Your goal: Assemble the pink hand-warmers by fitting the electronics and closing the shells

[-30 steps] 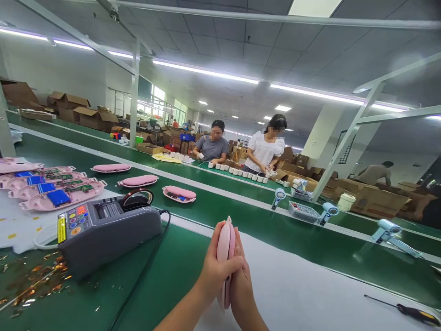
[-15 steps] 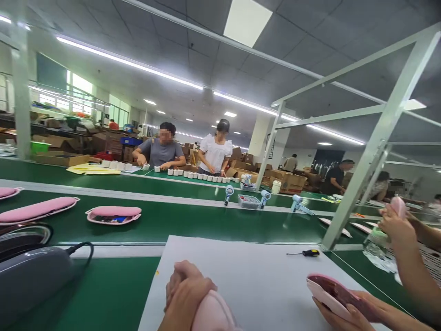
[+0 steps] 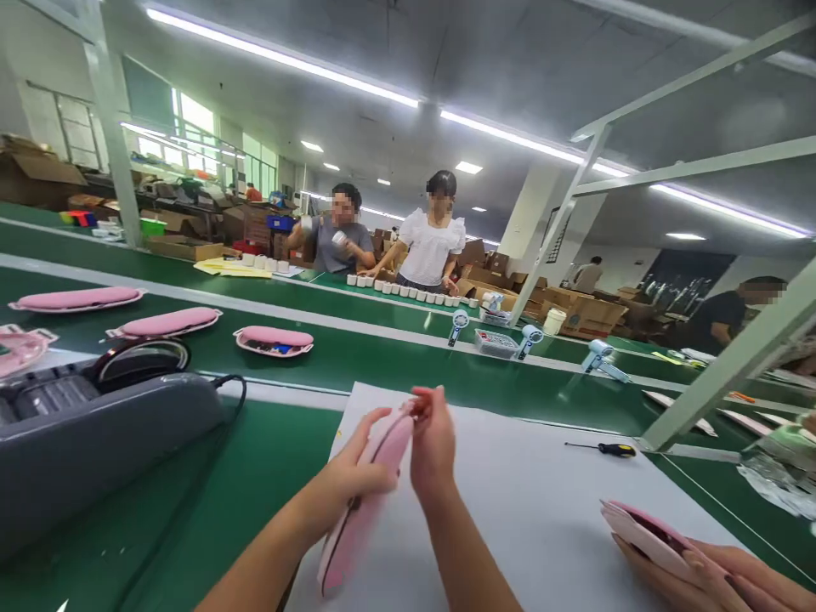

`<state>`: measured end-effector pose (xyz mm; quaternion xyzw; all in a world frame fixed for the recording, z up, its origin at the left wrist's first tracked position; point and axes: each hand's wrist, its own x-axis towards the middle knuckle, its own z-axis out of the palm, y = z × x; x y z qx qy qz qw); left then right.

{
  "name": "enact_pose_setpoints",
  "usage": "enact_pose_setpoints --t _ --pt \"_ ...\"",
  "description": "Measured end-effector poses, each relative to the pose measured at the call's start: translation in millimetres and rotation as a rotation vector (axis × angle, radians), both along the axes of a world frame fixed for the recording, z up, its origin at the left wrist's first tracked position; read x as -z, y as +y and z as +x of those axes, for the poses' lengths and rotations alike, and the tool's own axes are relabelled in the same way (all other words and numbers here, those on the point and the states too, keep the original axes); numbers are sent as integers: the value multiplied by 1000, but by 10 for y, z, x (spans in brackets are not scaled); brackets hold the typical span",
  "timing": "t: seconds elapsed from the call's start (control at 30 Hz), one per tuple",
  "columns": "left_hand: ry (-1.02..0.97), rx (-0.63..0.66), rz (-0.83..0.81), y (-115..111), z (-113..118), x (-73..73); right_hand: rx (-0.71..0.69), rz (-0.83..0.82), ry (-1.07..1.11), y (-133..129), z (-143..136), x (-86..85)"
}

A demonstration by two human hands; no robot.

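Between my hands is a long pink plastic casing (image 3: 366, 531), tilted over the white sheet (image 3: 510, 510), with a dark seam along its side. My left hand (image 3: 357, 472) is wrapped round its middle, thumb across the front. At the casing's upper end, the curled fingers of my right hand (image 3: 434, 438) grip the tip; some fingertips are blurred. Beyond my right hand lies a screwdriver (image 3: 615, 450) with a black and yellow handle. To the right, a co-worker's hands (image 3: 707, 565) hold another pink casing (image 3: 656, 535), its halves parted.
A grey machine (image 3: 121, 433) with a cable stands at left. Behind it, several pink casings (image 3: 169, 323) lie on the green belt (image 3: 357, 357). Light-blue handheld fans (image 3: 531, 340) stand beside a clear parts box (image 3: 495, 342). A slanted metal post (image 3: 720, 374) rises at right.
The view has turned left and downward. My hands, earlier folded together over the casing, are now apart along its length, and it is more fully visible. The co-worker's casing is less widely parted.
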<state>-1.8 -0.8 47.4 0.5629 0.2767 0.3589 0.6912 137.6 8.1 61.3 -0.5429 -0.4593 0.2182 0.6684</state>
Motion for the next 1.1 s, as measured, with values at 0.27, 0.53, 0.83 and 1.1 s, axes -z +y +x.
enact_pose_setpoints --t 0.27,0.53,0.83,1.1 --pt "-141 242 48 -78 299 8 21 106 340 -161 -12 -75" --pt "-68 70 -274 -33 362 52 -25 71 129 10 -22 48" --pt "-185 -128 -337 -163 543 105 -69 143 -54 -42 -102 85" --pt "145 22 -535 94 383 89 26 -79 177 217 44 176"
